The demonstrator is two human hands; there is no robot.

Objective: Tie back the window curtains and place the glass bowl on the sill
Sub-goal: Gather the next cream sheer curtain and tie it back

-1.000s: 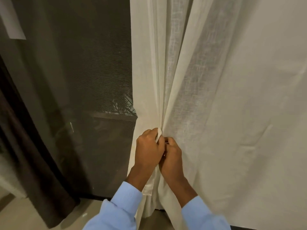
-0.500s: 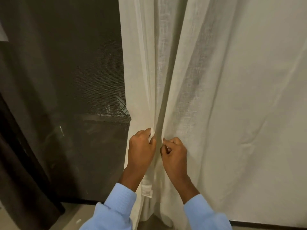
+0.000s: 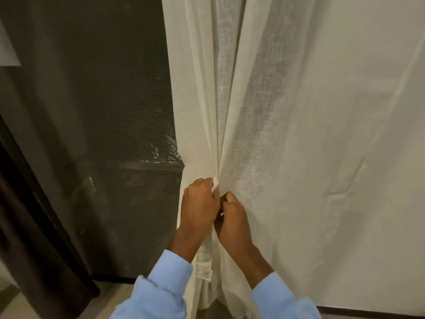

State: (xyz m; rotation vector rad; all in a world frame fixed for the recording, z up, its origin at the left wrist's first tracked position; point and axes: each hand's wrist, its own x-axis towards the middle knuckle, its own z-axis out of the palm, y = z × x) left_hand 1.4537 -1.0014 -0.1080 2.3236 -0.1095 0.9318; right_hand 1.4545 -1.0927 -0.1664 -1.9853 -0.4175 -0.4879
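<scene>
A cream sheer curtain (image 3: 264, 111) hangs in front of me and is gathered into folds at waist height. My left hand (image 3: 199, 204) grips the bunched fabric, with a fold of a cream tie-back strip (image 3: 205, 261) sticking out above its knuckles; the strip's free end hangs down between my wrists. Right beside it, my right hand (image 3: 233, 217) pinches the fabric or the tie in curled fingers. Both hands touch. No glass bowl or sill is in view.
A dark mesh window screen (image 3: 110, 134) fills the left half. A dark brown curtain (image 3: 34, 238) hangs at the far left down to the pale floor (image 3: 110, 300). The sheer fabric lies flat against a light wall on the right.
My hands parted slightly half a second ago and have come back together at the gather. The view shifted a little; the curtain stays bunched.
</scene>
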